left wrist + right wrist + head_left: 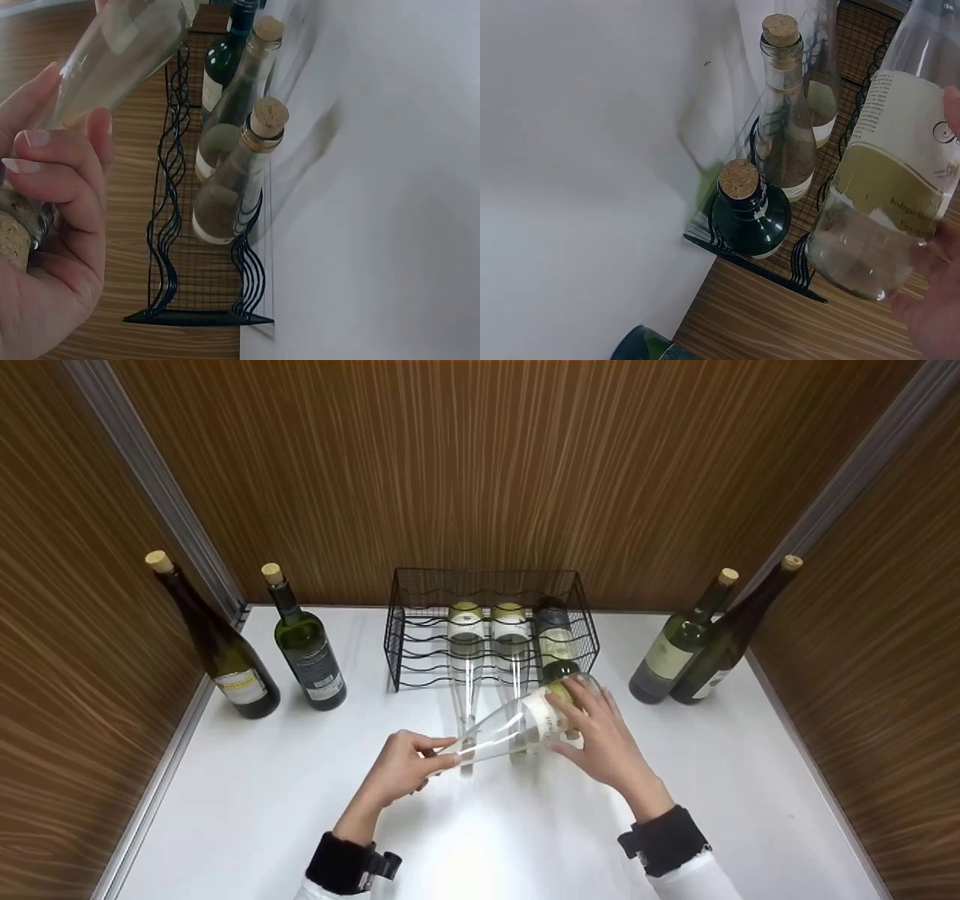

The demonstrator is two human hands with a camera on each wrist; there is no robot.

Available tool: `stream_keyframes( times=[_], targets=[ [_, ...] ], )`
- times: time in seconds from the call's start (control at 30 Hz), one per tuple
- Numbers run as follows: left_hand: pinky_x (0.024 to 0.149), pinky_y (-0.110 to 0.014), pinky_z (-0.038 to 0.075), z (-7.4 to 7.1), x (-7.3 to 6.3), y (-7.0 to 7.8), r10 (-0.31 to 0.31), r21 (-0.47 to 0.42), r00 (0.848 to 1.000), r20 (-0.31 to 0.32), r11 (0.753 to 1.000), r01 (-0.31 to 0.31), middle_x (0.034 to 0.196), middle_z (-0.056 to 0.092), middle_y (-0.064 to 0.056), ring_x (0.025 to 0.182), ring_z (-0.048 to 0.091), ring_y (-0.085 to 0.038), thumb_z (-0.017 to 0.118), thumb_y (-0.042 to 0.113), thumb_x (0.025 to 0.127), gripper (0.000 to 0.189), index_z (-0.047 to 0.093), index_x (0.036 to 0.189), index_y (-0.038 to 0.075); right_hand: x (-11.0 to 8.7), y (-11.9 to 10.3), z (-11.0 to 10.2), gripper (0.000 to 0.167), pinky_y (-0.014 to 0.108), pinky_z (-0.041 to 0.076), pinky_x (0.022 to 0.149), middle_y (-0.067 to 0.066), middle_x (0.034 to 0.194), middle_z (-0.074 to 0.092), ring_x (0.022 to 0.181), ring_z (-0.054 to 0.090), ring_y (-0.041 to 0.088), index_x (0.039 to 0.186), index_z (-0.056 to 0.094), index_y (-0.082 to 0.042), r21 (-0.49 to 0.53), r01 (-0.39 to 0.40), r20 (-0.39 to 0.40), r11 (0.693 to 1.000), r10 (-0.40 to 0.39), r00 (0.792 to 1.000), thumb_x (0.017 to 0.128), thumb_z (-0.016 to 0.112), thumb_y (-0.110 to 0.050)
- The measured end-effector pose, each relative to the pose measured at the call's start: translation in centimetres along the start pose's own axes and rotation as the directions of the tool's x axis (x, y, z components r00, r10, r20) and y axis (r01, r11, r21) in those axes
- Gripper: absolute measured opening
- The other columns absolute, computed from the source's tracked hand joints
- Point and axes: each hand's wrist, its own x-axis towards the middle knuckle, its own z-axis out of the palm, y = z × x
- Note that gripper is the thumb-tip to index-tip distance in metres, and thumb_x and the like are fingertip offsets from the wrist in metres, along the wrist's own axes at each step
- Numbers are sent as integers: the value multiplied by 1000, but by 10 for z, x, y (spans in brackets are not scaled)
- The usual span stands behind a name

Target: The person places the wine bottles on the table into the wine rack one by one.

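Over the front of the wire rack, a clear glass wine bottle (499, 733) with a cream and olive label is held in the air, tilted. My left hand (405, 767) grips its neck, and the cork (12, 241) shows below the curled fingers in the left wrist view. At the other end, my right hand (606, 741) holds the labelled body near the base, thumb on one side and fingers on the other. Behind it, the black wire rack (199, 319) holds two clear corked bottles (786, 146) and a dark green one (754, 223), necks facing front.
At left stand a tall dark bottle (225, 652) and a green bottle (310, 660), both corked. Two more corked bottles, a green one (671, 649) and a tall dark one (724, 649), stand close together at right. Wood-grain panels (480, 472) enclose the white table (300, 795).
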Motion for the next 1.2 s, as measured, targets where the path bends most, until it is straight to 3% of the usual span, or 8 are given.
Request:
stream_keyframes(
  times=[0.47, 1.07, 1.2],
  targets=[
    [36, -19, 31, -34, -17, -16, -111, -25, 993, -40, 994, 111, 70, 58, -6, 40, 40, -7, 80, 33, 83, 41, 74, 115, 10, -11, 4, 8, 62, 58, 19, 114, 11, 155, 35, 143, 26, 35, 146, 50, -19, 80, -57, 13, 995, 56, 998, 90, 73, -33],
    [37, -18, 31, -83, -47, -42, -228, -117, 964, -137, 970, 212, 68, 62, -8, 42, 41, -9, 78, 27, 85, 45, 69, 121, 1, -15, 3, 16, 61, 56, 18, 115, 14, 155, 33, 144, 24, 35, 147, 48, -18, 105, -124, 101, 987, 114, 988, 92, 70, -34],
    [36, -19, 32, -93, -56, -45, -253, -107, 950, -184, 966, 237, 67, 62, -9, 42, 41, -9, 79, 26, 85, 45, 69, 121, 2, -15, 1, 16, 61, 56, 18, 115, 13, 156, 33, 144, 24, 35, 147, 48, -18, 124, -117, 105, 985, 104, 989, 92, 70, -34]
  ],
)
